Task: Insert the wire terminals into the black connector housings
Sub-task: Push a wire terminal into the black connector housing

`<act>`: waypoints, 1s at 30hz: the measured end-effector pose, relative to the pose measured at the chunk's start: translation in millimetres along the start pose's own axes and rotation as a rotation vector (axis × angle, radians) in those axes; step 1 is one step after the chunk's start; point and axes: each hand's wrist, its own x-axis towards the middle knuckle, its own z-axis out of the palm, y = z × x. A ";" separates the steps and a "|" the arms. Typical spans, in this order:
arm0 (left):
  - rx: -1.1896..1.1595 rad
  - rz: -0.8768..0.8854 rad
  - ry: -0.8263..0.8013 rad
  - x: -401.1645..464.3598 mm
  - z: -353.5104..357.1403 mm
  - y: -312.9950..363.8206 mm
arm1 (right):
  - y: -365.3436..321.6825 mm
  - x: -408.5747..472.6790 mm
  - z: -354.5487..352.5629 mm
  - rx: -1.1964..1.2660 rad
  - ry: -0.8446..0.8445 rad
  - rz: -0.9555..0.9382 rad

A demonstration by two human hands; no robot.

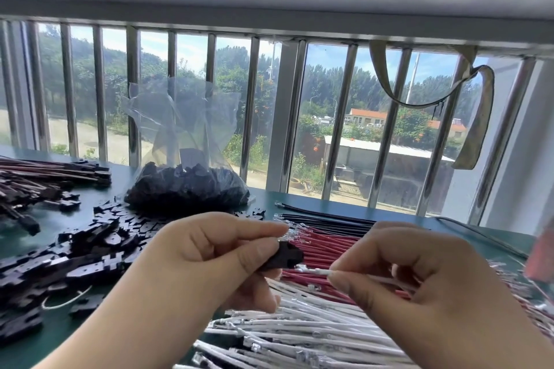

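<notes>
Presently we pinch a black connector housing [283, 257] in our left hand [209, 260] and a white wire [317, 272] in our right hand [419, 281], terminal tip just beside the housing, above loose wires [299, 329] at the worktop's [263, 201] near edge.

Between the left-hand fingers [263, 231] sits a black connector housing [284, 255] of matt moulded plastic. The right-hand fingers [347, 278] pinch a white wire [317, 271] with smooth, slightly glossy insulation and a bright metal terminal [300, 267] at its tip. Below the fingers lie more white wires [299, 329]; behind them, red wires [326, 244] of the same smooth sheathing. The worktop [99, 198] is smooth, dark green, faintly shiny. Beyond the fingers, a clear glossy plastic bag [183, 120] and polished metal window bars [338, 120].
</notes>
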 end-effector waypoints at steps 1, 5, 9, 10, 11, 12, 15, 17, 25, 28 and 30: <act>-0.006 -0.002 -0.014 0.4 -0.4 -0.6 | 0.7 -0.2 0.4 -0.009 0.005 -0.008; -0.051 -0.030 -0.043 1.1 -2.4 -2.5 | 4.4 -1.2 0.9 -0.019 0.044 0.002; -0.014 0.013 -0.018 4.1 -7.8 -5.7 | 2.4 -0.7 -0.2 0.000 0.042 0.023; 0.022 0.052 0.009 5.0 -9.0 -6.7 | 1.6 -0.2 -0.4 0.034 0.041 0.040; 0.102 0.127 0.041 5.7 -10.7 -9.3 | 1.2 0.4 -1.2 0.066 0.035 0.056; 0.218 0.218 0.056 4.8 -11.2 -10.3 | 1.4 1.0 -1.9 0.085 0.027 0.069; 0.485 0.524 0.033 2.8 -12.7 -14.8 | 1.6 2.4 -3.9 0.070 -0.019 0.110; 0.559 0.599 0.023 2.9 -13.9 -17.7 | 2.3 2.3 -4.4 0.060 -0.051 0.130; 0.663 0.670 -0.053 6.7 -18.4 -21.9 | 3.7 2.5 -7.5 0.061 -0.112 0.137; 0.652 0.646 -0.068 6.8 -19.0 -20.3 | 4.2 1.6 -8.0 0.054 -0.139 0.127; 0.641 0.644 -0.088 5.9 -20.0 -18.8 | 5.0 1.4 -8.0 0.039 -0.144 0.099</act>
